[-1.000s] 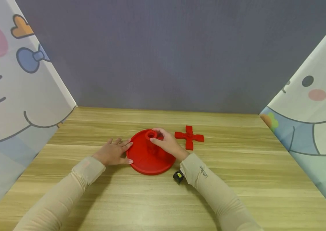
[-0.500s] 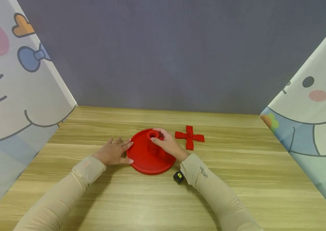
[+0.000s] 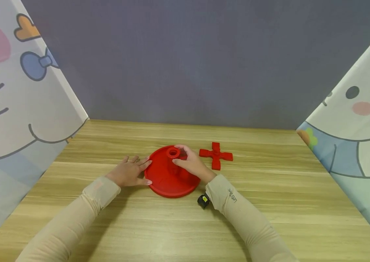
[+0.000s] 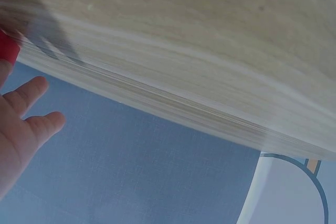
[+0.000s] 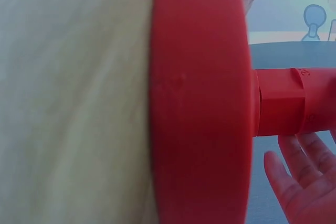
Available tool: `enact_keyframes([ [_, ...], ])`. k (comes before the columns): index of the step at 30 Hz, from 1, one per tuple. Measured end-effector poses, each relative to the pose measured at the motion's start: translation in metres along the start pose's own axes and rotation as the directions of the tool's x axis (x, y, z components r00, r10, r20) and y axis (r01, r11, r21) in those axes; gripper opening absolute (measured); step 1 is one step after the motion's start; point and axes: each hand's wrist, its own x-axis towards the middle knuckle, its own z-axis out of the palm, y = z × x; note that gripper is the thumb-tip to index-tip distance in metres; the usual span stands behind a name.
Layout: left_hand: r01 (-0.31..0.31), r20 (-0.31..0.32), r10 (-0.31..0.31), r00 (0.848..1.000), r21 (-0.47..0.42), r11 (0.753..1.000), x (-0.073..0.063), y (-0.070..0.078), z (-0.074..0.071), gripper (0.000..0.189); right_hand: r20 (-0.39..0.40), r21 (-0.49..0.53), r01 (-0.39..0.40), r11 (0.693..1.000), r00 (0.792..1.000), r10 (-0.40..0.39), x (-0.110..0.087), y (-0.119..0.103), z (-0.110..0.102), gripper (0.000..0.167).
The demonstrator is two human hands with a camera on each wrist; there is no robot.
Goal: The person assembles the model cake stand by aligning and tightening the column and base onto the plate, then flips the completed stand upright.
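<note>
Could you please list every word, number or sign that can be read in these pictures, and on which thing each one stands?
"Let's", then a small second word, perhaps "Slim": on the right sleeve.
Perhaps "34" and "15": on the red tube, too blurred to be sure.
A yellow sign on the black device at the right wrist: too small to read.
</note>
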Motion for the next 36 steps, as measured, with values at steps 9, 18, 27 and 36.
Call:
enact_keyframes([
  [9, -0.002, 0.01, 0.002, 1.0, -0.008, 1.0, 0.0008, 0.0011, -0.002, 0.083, -0.026, 0.021, -0.038, 0.999, 0.999, 0.039, 0.0017, -0.0004, -0.001, 0.049],
  [18, 0.002, 0.02, -0.002, 1.0, -0.022, 1.0, 0.0014, -0.0004, -0.0013, 0.083, 0.01, 0.015, -0.004, 1.0, 1.0, 0.004, 0.0012, -0.0055, -0.0018, 0.041],
  [27, 0.004, 0.023, -0.003, 1.0, -0.023, 1.0, 0.0027, -0.0012, 0.0013, 0.084, -0.004, -0.055, -0.053, 0.997, 0.999, 0.053, 0.003, -0.0066, 0.0005, 0.049],
  [36, 0.009, 0.027, -0.009, 1.0, -0.019, 1.0, 0.002, -0.0017, 0.0003, 0.084, -0.029, -0.085, -0.031, 0.996, 0.999, 0.029, 0.0031, -0.0077, 0.0019, 0.042],
])
